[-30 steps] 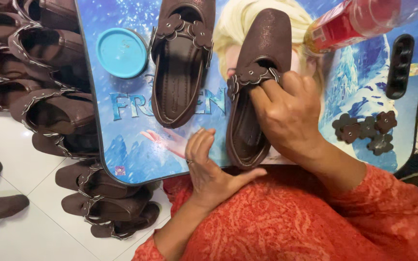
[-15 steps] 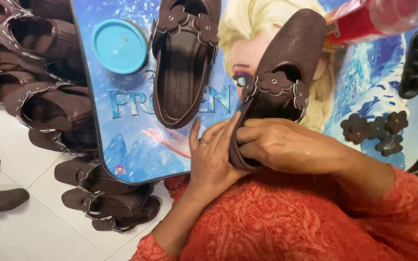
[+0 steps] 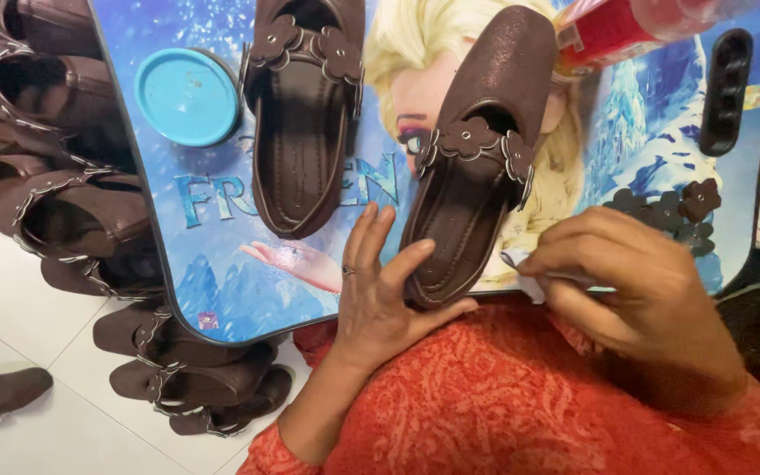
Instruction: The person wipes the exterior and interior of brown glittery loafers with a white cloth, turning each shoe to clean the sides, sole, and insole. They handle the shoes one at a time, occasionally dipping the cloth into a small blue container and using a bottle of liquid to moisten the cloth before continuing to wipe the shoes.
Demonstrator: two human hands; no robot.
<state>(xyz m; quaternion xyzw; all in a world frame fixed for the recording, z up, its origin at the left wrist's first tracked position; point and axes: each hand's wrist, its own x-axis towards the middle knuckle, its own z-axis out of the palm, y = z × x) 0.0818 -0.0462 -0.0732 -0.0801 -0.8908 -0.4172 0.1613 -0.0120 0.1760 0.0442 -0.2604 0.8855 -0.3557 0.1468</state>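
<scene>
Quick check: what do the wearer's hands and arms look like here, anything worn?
Both hands are bare, no gloves. The left hand has a ring on one finger. The right hand shows no ring. Forearms are uncovered; an orange-red patterned garment sits below them.
</scene>
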